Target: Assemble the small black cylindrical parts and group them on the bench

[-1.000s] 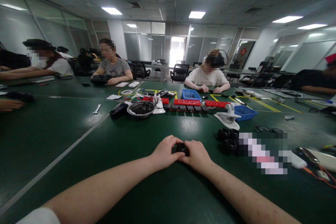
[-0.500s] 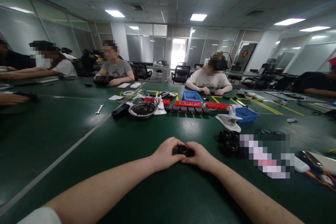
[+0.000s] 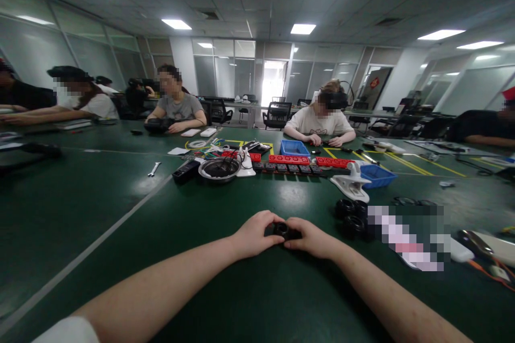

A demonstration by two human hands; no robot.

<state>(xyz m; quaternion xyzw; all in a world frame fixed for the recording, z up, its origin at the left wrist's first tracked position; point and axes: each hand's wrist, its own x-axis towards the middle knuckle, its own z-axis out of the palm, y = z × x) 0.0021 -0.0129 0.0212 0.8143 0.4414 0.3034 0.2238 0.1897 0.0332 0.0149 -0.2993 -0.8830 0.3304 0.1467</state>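
A small black part with a round ring-like opening (image 3: 282, 229) is held low over the green table, straight in front of me. My left hand (image 3: 257, 235) has its thumb and fingers closed on the part's left side. On the other side, my right hand (image 3: 309, 238) grips it between thumb and fingers, with a dark piece showing by the fingertips. The fingers cover much of the part, so its full shape is hidden. To the right lies a group of black ring-shaped parts (image 3: 354, 224), apart from both hands.
A white clamp-like stand (image 3: 351, 187) and a blue bin (image 3: 377, 177) stand to the right. Ahead are red socket strips (image 3: 288, 159), a round metal-rimmed dish (image 3: 219, 170) and another blue bin (image 3: 294, 148). A wrench (image 3: 153, 169) lies left. Several people sit around the table.
The black part has turned or shifted slightly to the right between my fingers. My right hand has moved a little to the right; the left stays nearly in place.
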